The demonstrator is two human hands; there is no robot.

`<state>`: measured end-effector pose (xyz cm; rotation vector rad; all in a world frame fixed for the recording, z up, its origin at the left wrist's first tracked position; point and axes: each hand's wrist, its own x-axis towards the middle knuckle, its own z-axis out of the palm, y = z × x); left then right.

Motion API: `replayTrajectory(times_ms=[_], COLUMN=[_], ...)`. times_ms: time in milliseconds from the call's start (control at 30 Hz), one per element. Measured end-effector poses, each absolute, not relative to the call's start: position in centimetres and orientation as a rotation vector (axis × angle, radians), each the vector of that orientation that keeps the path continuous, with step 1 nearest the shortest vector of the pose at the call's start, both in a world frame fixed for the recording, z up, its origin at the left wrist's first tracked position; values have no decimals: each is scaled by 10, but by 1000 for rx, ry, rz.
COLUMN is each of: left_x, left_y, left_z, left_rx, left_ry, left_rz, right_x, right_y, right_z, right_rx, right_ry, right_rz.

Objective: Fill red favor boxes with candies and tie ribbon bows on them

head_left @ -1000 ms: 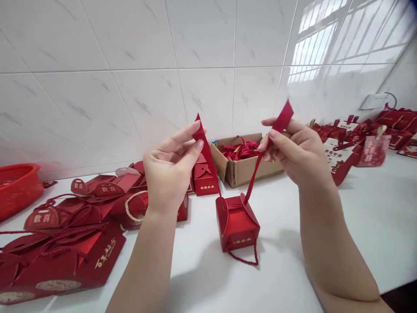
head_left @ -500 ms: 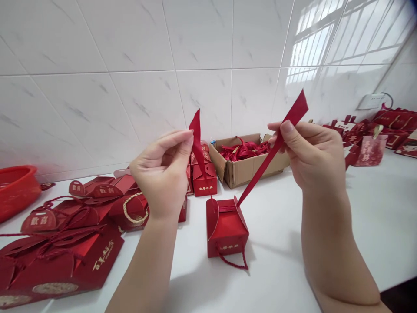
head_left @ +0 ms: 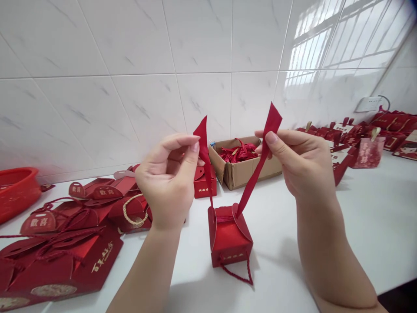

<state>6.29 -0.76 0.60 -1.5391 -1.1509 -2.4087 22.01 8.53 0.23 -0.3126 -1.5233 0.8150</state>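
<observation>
A small red gift box (head_left: pixel 231 245) with gold characters stands on the white table in front of me. A red ribbon (head_left: pixel 252 187) runs through its top side flaps, and both ends rise from it. My left hand (head_left: pixel 171 176) pinches one end between thumb and fingers, above and left of the box. Higher on the right, my right hand (head_left: pixel 302 163) pinches the other end, its slanted tip sticking up past the thumb. A twisted red cord handle (head_left: pixel 239 278) hangs from the box front onto the table.
Behind the box is an open cardboard box (head_left: pixel 250 174) full of red ribbons. Several larger red gift boxes (head_left: pixel 65 261) crowd the left side. A red plastic basin (head_left: pixel 19 191) sits at far left. More red bags (head_left: pixel 368 152) line the wall at right.
My right hand has moved left and slightly down, bringing the ribbon ends closer together. My left hand has shifted a little right. The small box appears slightly lower in view.
</observation>
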Motion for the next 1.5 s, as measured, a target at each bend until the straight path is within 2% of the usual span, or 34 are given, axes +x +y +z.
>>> replayTrajectory(times_ms=[333, 733, 933, 1100, 1333, 1500], left_x=[69, 62, 70, 74, 73, 68], left_y=[-9, -4, -6, -7, -6, -3], left_z=[5, 8, 2, 1, 2, 3], left_rx=[-1426, -1412, -1620, -1813, -1774, -1822], left_ry=[-1168, -881, -1157, -1433, -1381, -1554], left_rz=[-2390, -2404, -2398, -2346, -2327, -2260], right_x=[218, 210, 205, 202, 198, 191], right_y=[78, 73, 69, 67, 70, 78], right_z=[3, 1, 0, -1, -4, -7], right_rx=[-295, -222, -244, -149, -175, -109], right_ry=[-1549, -1593, -1661, -1733, -1794, -1658], right_rz=[853, 961, 1042, 1167, 1372, 1756])
